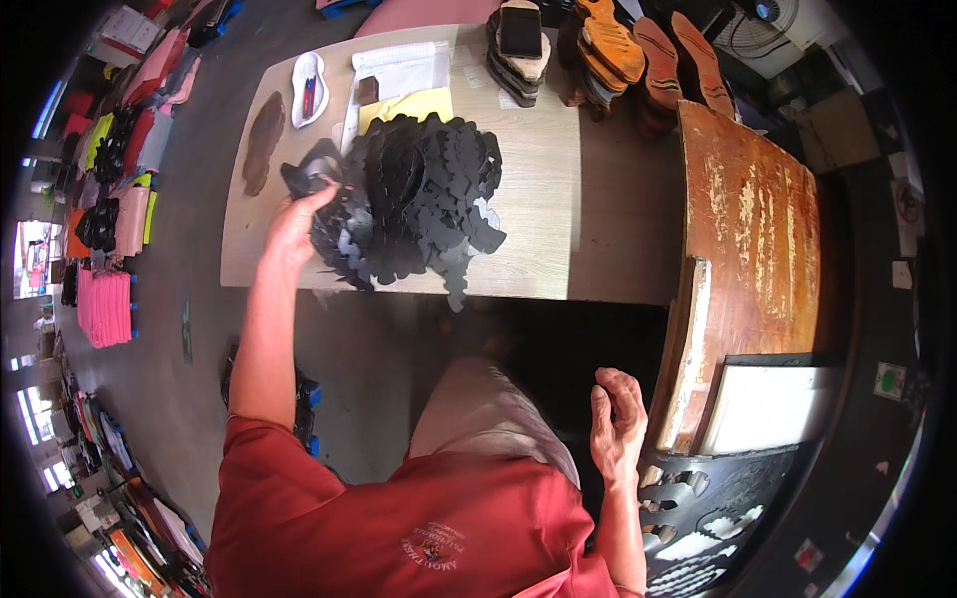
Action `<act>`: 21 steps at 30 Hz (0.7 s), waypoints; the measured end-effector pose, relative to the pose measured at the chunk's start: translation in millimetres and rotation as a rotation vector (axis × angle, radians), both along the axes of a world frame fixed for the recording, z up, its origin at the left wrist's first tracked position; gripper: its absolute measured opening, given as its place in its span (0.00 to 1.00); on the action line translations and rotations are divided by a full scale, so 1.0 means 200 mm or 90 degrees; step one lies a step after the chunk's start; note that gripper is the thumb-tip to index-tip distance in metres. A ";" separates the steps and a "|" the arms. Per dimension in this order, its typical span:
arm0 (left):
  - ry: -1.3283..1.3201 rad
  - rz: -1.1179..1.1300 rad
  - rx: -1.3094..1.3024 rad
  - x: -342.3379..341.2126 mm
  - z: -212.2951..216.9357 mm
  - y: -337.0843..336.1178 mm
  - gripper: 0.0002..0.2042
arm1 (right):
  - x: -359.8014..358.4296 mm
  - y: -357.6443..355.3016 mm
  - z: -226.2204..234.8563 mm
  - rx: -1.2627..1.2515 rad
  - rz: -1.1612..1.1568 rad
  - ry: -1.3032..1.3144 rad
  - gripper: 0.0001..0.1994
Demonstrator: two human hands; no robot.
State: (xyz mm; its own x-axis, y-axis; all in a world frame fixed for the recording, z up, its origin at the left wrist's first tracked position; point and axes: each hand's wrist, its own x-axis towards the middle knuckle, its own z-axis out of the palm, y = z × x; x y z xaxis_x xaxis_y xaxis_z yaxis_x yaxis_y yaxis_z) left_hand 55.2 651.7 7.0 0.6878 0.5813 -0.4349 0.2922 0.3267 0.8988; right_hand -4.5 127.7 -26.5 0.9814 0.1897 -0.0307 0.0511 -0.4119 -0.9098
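Black cut-out pieces [419, 194] lie in a big heap on the pale wooden table [538, 189]. The left hand [297, 224] reaches up to the heap's left edge, and its fingers touch a piece there; I cannot tell if they pinch it. The heap spreads out to the right of that hand, so the left hand is much nearer. The right hand [616, 424] hangs low by the lap, empty, with its fingers loosely curled. Beside it stands a black sheet with holes [698, 518]. Stacks of shoe soles [598, 50] sit at the table's far edge. Pink and yellow piles [110, 249] cover the grey floor on the left.
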 end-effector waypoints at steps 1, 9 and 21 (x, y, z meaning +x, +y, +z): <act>0.025 0.010 0.011 0.02 -0.03 0.10 0.13 | 0.00 -0.01 -0.01 -0.010 -0.006 0.000 0.11; 0.327 0.082 0.381 0.58 -0.64 0.40 0.23 | 0.05 -0.01 0.04 -0.010 -0.030 0.023 0.06; 0.274 -0.135 0.364 1.04 -0.93 0.48 0.47 | -0.09 -0.26 0.02 0.051 -0.023 -0.085 0.08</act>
